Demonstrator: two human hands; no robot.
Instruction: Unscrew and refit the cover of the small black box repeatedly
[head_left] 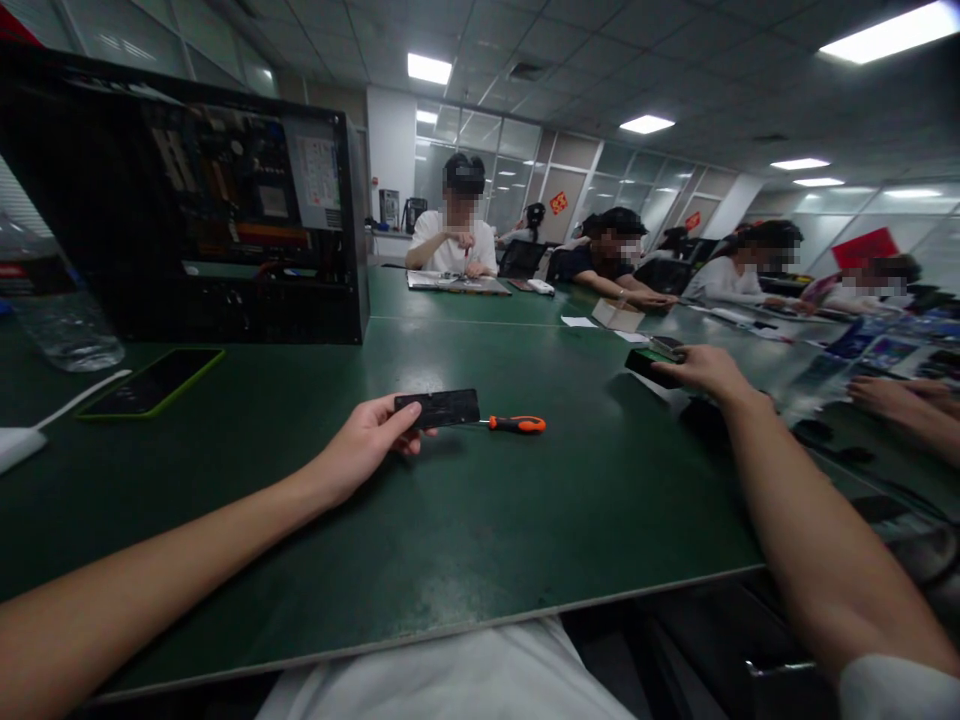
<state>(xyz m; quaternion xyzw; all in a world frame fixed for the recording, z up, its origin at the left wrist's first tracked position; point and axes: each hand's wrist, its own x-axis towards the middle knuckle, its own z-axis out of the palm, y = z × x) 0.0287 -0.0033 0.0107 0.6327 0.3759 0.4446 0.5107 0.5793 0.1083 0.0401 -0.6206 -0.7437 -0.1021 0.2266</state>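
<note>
My left hand (375,445) is closed on a thin black rectangular panel (442,408), thumb on top, raised over the green table (480,510). Just beyond the panel lies a screwdriver (517,425) with an orange and black handle, its shaft partly hidden by the panel. Out to the right, my right hand (709,372) has its fingers wrapped round a small dark box-like thing (651,368). A greyish piece (664,347) shows at that thing's far side; its exact kind I cannot make out.
An opened computer case (300,290) stands at the left. Near it are a plastic bottle (64,320), a phone (154,383) with a green edge and a white cable (82,408). A small carton (616,315) sits farther back. Several people work around the table; another person's hands (900,400) rest at right.
</note>
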